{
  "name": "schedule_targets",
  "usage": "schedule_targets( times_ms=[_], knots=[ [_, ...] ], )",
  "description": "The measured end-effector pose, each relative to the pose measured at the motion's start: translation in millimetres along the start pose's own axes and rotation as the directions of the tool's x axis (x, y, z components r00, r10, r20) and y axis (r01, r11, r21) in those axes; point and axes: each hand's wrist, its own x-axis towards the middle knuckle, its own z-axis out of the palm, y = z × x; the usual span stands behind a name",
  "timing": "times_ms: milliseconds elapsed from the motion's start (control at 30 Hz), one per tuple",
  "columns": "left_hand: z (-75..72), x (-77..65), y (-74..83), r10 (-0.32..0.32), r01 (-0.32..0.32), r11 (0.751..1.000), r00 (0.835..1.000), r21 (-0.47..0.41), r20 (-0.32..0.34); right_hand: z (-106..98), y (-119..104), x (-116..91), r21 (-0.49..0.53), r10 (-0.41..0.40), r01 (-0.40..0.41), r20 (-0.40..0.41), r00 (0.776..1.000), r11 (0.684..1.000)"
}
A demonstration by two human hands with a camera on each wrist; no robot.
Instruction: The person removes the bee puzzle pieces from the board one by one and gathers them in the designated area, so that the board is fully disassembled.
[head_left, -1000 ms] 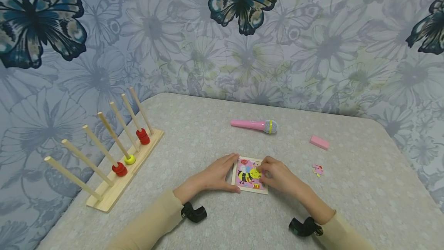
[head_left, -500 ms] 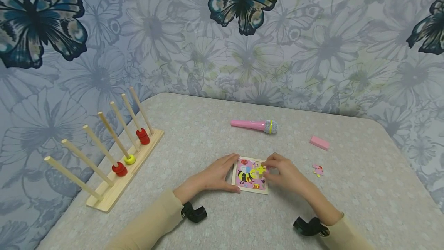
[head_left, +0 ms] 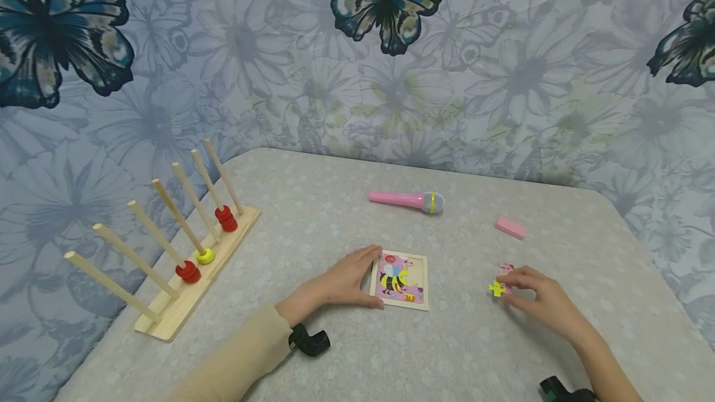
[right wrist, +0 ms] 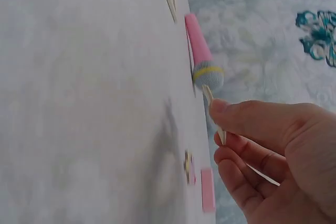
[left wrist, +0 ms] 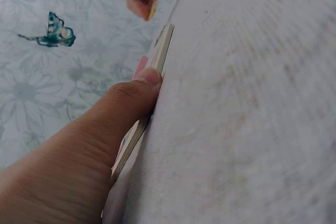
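My left hand (head_left: 349, 281) holds a wooden-framed bee jigsaw puzzle (head_left: 414, 272) flat on the table, fingers at its far left corner and thumb along the near edge. Bare wood shows in the puzzle's right part, while the bee's striped body fills the left. Off to the right, my right hand (head_left: 542, 299) pinches a yellow puzzle piece (head_left: 496, 288) between thumb and fingers, raised above the table. In the right wrist view this piece (right wrist: 208, 95) is seen edge-on. A pink puzzle piece (head_left: 506, 267) lies just beyond the right fingertips, partly covered in the head view.
A pink toy microphone (head_left: 399, 200) lies behind the puzzle. Farther right is a pink block (head_left: 511, 227). On the left stands a wooden peg rack (head_left: 203, 275) with red and yellow rings on some of its tall pegs. A patterned wall backs the table.
My right hand has lifted the yellow piece out of the puzzle and carried it right, near the pink piece. The left hand keeps its hold on the frame. The head view has shifted slightly.
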Motion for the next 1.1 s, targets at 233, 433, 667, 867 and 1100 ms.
schedule_targets(
  times_ms=[233,433,667,867,1100],
  knots=[
    [-0.3,-0.7,-1.9,0.002,-0.002,1.000,1.000,0.017,-0.006,-1.7,15.3,-13.2,-0.024,0.006,-0.007,-0.029,1.000,1.000],
    [0.6,0.8,-2.8,0.011,-0.011,1.000,1.000,0.017,-0.007,1.7,24.8,-13.0,-0.057,-0.044,0.039,-0.088,0.995,0.998],
    [0.8,1.0,-2.0,0.011,-0.010,1.000,1.000,0.017,-0.011,-1.4,18.2,-2.5,-0.154,-0.048,0.036,-0.076,0.996,0.987],
    [0.8,-0.3,-1.2,0.005,-0.005,1.000,1.000,0.015,-0.009,4.1,-20.6,22.4,-0.076,-0.010,0.006,-0.056,0.998,0.997],
    [0.4,-0.5,-1.3,0.023,-0.023,1.000,1.000,0.010,-0.019,45.8,-64.6,49.1,0.046,-0.088,0.084,0.104,0.991,0.995]
  ],
)
